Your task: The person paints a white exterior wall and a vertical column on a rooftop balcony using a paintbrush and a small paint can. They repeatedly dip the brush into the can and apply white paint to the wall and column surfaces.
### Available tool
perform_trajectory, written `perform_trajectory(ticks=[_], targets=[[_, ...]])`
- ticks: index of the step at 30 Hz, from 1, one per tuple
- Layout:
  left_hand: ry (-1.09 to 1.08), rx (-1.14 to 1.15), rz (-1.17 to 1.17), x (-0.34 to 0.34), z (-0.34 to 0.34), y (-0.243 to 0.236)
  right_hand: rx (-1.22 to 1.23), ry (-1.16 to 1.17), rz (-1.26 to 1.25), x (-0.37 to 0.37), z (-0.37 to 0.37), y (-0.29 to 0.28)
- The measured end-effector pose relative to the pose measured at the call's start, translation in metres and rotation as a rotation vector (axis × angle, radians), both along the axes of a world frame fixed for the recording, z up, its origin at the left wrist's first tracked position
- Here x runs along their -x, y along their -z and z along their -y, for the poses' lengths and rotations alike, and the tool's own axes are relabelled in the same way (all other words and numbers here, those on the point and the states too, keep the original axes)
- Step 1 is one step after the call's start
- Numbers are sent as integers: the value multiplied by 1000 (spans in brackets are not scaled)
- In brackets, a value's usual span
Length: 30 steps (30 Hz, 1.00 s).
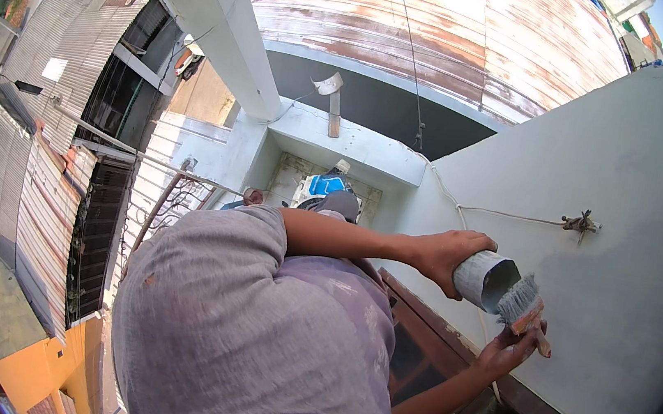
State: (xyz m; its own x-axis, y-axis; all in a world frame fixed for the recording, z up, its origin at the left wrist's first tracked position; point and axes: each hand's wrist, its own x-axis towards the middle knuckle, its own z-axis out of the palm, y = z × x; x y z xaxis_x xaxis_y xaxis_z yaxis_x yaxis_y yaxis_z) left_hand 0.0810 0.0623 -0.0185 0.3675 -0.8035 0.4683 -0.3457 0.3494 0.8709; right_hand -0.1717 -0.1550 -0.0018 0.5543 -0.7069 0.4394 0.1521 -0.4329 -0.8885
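The left hand point(442, 259), right of centre in the frame, curls its fingers around a pale can point(472, 276), while the right hand point(504, 351), below it, grips a paintbrush point(524, 307), grey bristles beside the can's open mouth; whether they touch, I cannot tell. Behind them rises a pale wall point(615, 325) at right, with a rusty roof point(435, 34) across the top.

A tilted pale-grey can point(472, 277) points its open mouth toward a grey-bristled brush point(521, 304).
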Motion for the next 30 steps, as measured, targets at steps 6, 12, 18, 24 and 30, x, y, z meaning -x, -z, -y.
perform_trajectory(ticks=[6, 12, 18, 24, 30], targets=[[-5, 26, -3, 2, 8, 1, -378, 93, 184, -1, -9, -8], [40, 7, 1, 4, 8, 3, -438, 241, 129, -7, -24, -17], [4, 13, -4, 8, 8, 6, -738, 242, 308, -16, -31, -35], [18, 7, -34, 7, 5, 9, -188, 260, -18, -5, -26, -18], [-1, 11, -22, 8, -2, 3, -240, 282, -6, -2, -30, -20]])
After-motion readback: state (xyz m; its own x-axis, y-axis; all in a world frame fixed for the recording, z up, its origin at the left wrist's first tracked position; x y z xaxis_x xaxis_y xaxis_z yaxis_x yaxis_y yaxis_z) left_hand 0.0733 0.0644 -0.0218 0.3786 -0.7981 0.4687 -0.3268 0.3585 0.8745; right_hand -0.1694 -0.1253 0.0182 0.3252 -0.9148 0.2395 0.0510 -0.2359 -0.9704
